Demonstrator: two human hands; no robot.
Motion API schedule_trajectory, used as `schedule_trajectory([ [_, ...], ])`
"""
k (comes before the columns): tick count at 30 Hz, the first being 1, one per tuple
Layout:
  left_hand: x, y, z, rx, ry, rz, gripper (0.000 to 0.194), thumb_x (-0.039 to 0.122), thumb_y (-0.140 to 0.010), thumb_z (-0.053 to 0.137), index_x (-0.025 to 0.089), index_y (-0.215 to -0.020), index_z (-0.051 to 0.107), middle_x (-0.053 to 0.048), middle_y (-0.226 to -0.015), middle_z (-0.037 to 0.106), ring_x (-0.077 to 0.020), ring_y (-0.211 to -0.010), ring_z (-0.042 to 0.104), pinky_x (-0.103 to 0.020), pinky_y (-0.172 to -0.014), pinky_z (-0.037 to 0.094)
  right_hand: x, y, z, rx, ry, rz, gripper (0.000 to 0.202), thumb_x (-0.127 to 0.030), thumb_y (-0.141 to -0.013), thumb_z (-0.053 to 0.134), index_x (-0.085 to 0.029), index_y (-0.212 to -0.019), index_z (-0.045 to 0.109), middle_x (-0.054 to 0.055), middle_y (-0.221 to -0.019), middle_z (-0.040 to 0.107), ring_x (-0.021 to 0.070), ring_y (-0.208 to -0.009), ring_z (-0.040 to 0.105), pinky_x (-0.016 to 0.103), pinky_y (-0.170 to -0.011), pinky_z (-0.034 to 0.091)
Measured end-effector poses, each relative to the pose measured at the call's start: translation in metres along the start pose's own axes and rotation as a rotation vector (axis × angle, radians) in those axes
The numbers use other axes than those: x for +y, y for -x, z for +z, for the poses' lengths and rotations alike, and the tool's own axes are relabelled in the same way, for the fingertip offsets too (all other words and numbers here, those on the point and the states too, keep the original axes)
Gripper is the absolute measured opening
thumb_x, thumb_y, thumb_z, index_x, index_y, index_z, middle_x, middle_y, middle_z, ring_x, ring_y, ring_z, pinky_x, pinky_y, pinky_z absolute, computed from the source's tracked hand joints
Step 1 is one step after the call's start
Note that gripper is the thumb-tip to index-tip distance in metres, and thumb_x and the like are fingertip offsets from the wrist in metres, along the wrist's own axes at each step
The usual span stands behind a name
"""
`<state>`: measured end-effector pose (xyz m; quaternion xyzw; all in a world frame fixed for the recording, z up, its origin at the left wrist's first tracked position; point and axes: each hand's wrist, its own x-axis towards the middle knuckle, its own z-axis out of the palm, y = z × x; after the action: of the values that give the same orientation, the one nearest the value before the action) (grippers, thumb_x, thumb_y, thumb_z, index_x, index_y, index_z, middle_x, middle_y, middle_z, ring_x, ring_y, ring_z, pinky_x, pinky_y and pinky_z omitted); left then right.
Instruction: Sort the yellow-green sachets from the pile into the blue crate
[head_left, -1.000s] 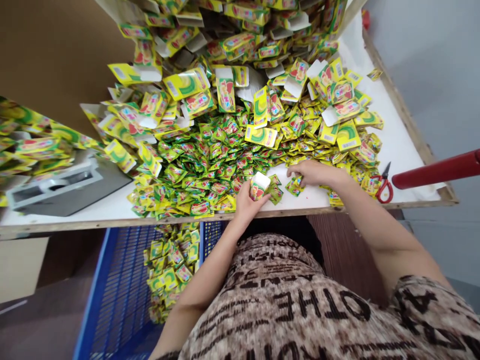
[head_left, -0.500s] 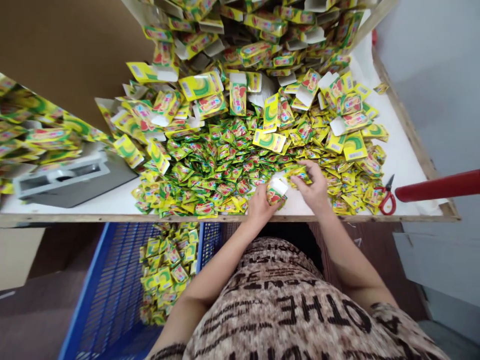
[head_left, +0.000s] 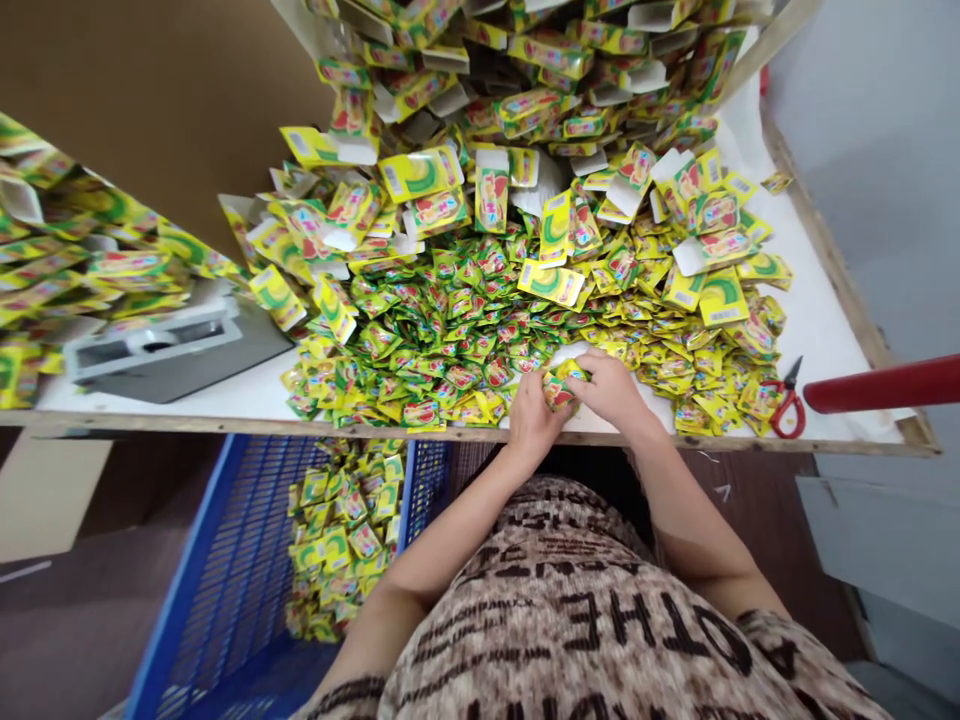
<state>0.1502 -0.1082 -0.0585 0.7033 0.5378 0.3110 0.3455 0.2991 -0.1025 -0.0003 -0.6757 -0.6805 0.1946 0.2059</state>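
My left hand (head_left: 534, 418) is closed around a small yellow-and-green carton (head_left: 556, 394) with a red fruit print, close to the table's front edge. My right hand (head_left: 610, 388) meets it from the right, its fingers pinching a small yellow-and-green sachet (head_left: 573, 369) at the carton's upper end. How far the sachet sits inside is hidden by the fingers. Behind both hands spreads a heap of loose green sachets (head_left: 457, 310), with yellow sachets (head_left: 697, 370) to the right. Open flat-sided cartons (head_left: 491, 190) are piled beyond them.
A blue plastic crate (head_left: 202, 580) below the table's left part holds many filled-looking cartons (head_left: 345, 530). Red-handled scissors (head_left: 787, 405) lie at the right, near a red pole (head_left: 885, 385). A grey metal device (head_left: 180, 350) stands left, beside a brown cardboard panel (head_left: 150, 110).
My right hand has moved left and down, bringing the sachet to the carton in my left hand. The carton's white open flap is now covered. The view has shifted slightly.
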Motion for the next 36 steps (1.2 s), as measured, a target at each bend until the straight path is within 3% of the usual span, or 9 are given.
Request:
schedule_trajectory([
  [3, -0.003, -0.004, -0.006, -0.056, 0.146, -0.018, 0.056, 0.036, -0.068, 0.079, 0.021, -0.114, 0.051, -0.008, -0.108, 0.062, -0.0252, -0.102, 0.06, -0.04, -0.089, 0.047, -0.002, -0.004, -0.017, -0.161, 0.012, -0.084, 0.009, -0.024, -0.079, 0.06, -0.016, -0.081, 0.065, 0.007, -0.088, 0.061, 0.0188, -0.078, 0.055, 0.031, -0.075, 0.044],
  [6, -0.01, -0.008, -0.013, -0.136, 0.438, -0.08, 0.041, 0.037, -0.074, 0.075, 0.02, -0.104, 0.054, -0.003, -0.091, 0.065, -0.0194, -0.086, 0.062, -0.033, -0.081, 0.049, -0.002, -0.004, -0.027, -0.196, -0.193, -0.122, 0.028, -0.026, -0.081, 0.064, -0.019, -0.108, 0.064, 0.005, -0.094, 0.064, 0.0184, -0.081, 0.058, 0.03, -0.075, 0.045],
  [11, -0.017, -0.01, -0.017, -0.282, 0.815, -0.123, 0.042, 0.038, -0.07, 0.077, 0.017, -0.101, 0.058, -0.002, -0.09, 0.067, -0.0169, -0.084, 0.063, -0.029, -0.08, 0.049, 0.001, -0.004, -0.014, -0.024, -0.153, -0.199, 0.012, -0.03, -0.085, 0.065, -0.021, -0.08, 0.073, 0.007, -0.092, 0.065, 0.0221, -0.091, 0.055, 0.037, -0.084, 0.044],
  [17, -0.02, -0.009, -0.014, -0.278, 0.815, -0.141, 0.039, 0.037, -0.067, 0.079, 0.016, -0.096, 0.065, -0.003, -0.09, 0.07, -0.0179, -0.084, 0.062, -0.03, -0.081, 0.05, 0.01, 0.006, 0.003, -0.176, -0.175, -0.307, 0.02, -0.03, -0.09, 0.059, -0.026, -0.082, 0.077, 0.008, -0.116, 0.064, 0.0248, -0.113, 0.052, 0.046, -0.1, 0.039],
  [21, -0.023, -0.007, -0.013, -0.259, 0.798, -0.17, 0.039, 0.038, -0.069, 0.078, 0.016, -0.098, 0.068, -0.005, -0.095, 0.072, -0.0204, -0.088, 0.065, -0.033, -0.083, 0.051, 0.012, 0.02, 0.015, 0.173, -0.594, 0.043, 0.02, -0.039, -0.084, 0.066, -0.024, -0.094, 0.073, 0.006, -0.097, 0.068, 0.0198, -0.087, 0.062, 0.035, -0.073, 0.052],
  [25, -0.022, -0.002, -0.027, -0.321, 0.74, -0.142, 0.04, 0.044, -0.08, 0.068, 0.018, -0.11, 0.068, -0.008, -0.111, 0.07, -0.0243, -0.109, 0.062, -0.037, -0.097, 0.048, 0.009, 0.031, 0.034, 0.084, -0.982, 0.304, 0.03, -0.048, -0.079, 0.068, -0.019, -0.087, 0.07, -0.001, -0.06, 0.062, 0.0117, -0.047, 0.052, 0.025, -0.044, 0.044],
  [28, -0.019, -0.001, -0.04, -0.357, 0.827, -0.192, 0.038, 0.046, -0.086, 0.058, 0.019, -0.109, 0.071, -0.008, -0.116, 0.07, -0.0238, -0.116, 0.06, -0.039, -0.103, 0.045, 0.005, 0.033, 0.036, 0.013, -1.07, 0.315, 0.032, -0.049, -0.076, 0.071, -0.018, -0.086, 0.069, -0.002, -0.056, 0.06, 0.0116, -0.045, 0.053, 0.026, -0.044, 0.048],
  [32, -0.012, -0.007, -0.045, -0.353, 0.958, -0.328, 0.025, 0.033, -0.074, 0.072, 0.016, -0.093, 0.074, -0.007, -0.1, 0.074, -0.0213, -0.099, 0.066, -0.035, -0.096, 0.048, 0.002, 0.034, 0.023, -0.131, -1.029, 0.182, 0.031, -0.045, -0.078, 0.07, -0.02, -0.097, 0.071, 0.0, -0.074, 0.065, 0.011, -0.05, 0.056, 0.027, -0.047, 0.052],
  [36, -0.008, -0.015, -0.043, -0.287, 1.014, -0.392, 0.028, 0.026, -0.067, 0.08, 0.017, -0.092, 0.073, -0.004, -0.091, 0.075, -0.0151, -0.084, 0.068, -0.028, -0.084, 0.052, 0.003, 0.029, 0.019, -0.134, -0.892, 0.107, 0.035, -0.041, -0.077, 0.071, -0.023, -0.107, 0.072, 0.002, -0.084, 0.064, 0.0106, -0.055, 0.056, 0.024, -0.045, 0.051],
])
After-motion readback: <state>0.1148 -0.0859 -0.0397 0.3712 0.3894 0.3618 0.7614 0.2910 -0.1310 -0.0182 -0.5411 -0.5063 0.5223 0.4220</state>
